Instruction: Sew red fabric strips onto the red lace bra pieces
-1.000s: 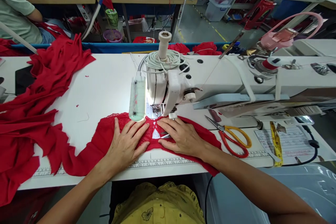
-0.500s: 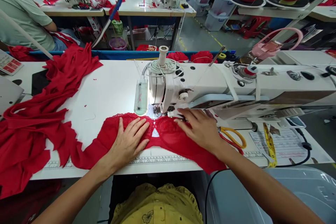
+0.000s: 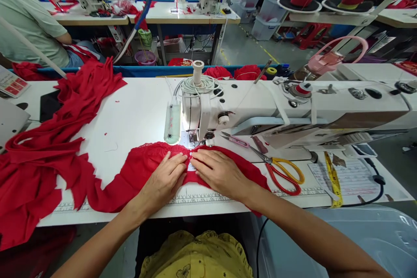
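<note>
A red lace bra [image 3: 138,167] lies across the sewing machine bed, with a small gap at its centre just in front of the presser foot [image 3: 192,138]. My left hand [image 3: 165,179] rests on the cup left of that gap, fingers stretched over the lace. On the other side my right hand [image 3: 221,173] lies flat on the right cup, its fingertips close to the left hand's. Both palms hide parts of the cloth. The white sewing machine [image 3: 241,100] stands directly behind the fabric.
Red-and-yellow-handled scissors [image 3: 283,178] and pink-handled thread snips [image 3: 239,140] lie to the right. Red fabric strips [image 3: 48,139] heap at left. A yellow tape measure [image 3: 334,180] crosses a paper sheet. A co-worker [image 3: 32,26] sits at the far left.
My right hand has moved left and down from beside the needle area onto the right cup, uncovering the snips. My left hand has shifted slightly toward the centre gap.
</note>
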Demonstrator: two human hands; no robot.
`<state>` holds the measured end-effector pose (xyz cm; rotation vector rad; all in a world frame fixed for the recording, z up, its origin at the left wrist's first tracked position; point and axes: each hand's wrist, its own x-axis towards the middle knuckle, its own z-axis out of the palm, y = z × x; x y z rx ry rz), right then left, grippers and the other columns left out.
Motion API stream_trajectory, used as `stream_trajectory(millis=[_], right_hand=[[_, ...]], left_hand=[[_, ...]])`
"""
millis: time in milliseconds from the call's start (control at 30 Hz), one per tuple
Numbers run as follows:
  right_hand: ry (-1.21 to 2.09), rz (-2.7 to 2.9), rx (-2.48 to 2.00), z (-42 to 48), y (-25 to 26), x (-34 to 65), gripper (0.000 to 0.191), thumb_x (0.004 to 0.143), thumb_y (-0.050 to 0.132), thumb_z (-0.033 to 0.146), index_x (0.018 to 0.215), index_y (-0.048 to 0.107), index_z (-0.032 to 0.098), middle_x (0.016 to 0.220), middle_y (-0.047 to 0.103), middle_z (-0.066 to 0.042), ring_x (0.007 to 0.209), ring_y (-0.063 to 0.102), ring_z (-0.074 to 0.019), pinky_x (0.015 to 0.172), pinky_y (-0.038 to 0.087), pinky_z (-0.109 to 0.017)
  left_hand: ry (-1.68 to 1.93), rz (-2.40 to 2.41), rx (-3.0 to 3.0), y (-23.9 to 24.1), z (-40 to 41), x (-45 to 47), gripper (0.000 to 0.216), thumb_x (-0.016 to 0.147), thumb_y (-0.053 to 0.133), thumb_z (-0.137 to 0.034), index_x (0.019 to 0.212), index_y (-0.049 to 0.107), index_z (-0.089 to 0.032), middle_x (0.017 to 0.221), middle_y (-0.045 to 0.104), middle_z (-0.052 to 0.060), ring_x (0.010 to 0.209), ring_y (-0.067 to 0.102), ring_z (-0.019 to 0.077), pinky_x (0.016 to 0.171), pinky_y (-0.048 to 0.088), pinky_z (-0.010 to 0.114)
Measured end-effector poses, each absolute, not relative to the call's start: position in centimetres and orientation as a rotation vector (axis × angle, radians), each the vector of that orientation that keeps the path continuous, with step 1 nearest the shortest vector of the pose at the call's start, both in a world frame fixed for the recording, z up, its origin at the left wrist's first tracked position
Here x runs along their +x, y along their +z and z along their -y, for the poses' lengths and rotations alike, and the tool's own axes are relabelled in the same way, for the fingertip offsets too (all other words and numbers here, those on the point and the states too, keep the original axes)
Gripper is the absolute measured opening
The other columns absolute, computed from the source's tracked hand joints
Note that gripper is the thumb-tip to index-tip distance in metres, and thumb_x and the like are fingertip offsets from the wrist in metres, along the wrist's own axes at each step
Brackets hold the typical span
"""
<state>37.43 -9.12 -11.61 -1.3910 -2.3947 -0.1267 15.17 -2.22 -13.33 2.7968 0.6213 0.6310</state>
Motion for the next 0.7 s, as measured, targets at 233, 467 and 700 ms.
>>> stream_trajectory(millis=[233,467,700], right_hand=[[0.031,2.354,-1.422,9.0,-13.0,38.0,0.033,0.100,0.051,0.027,0.129,0.062,0.016,0.126,0.067,-0.012,0.119,0.061,-0.0234,0.102,0.050,-0.041],[-0.095,2.353,-1.462,9.3,-12.3,37.8,0.030,0.102,0.046,0.022,0.126,0.063,0.017,0.122,0.069,-0.010,0.113,0.061,-0.0214,0.100,0.045,-0.039],[-0.407,2.033,-1.876,8.7,-12.6,39.3,0.016,0.094,0.052,0.019,0.100,0.065,0.014,0.117,0.067,-0.016,0.108,0.058,-0.0313,0.092,0.044,-0.044]], left_hand=[[0.460,-0.761,2.813,-13.7,2.2,14.3,0.025,0.101,0.042,-0.022,0.116,0.061,-0.014,0.140,0.059,0.016,0.137,0.048,0.0265,0.118,0.029,0.059],[0.445,-0.756,2.815,-13.4,2.2,14.3,0.023,0.102,0.042,-0.024,0.115,0.059,-0.014,0.138,0.061,0.015,0.135,0.051,0.0263,0.117,0.032,0.057],[0.615,-0.840,2.783,-11.2,0.2,15.2,0.030,0.099,0.045,-0.019,0.128,0.054,-0.014,0.135,0.061,0.014,0.133,0.049,0.0273,0.116,0.035,0.050]])
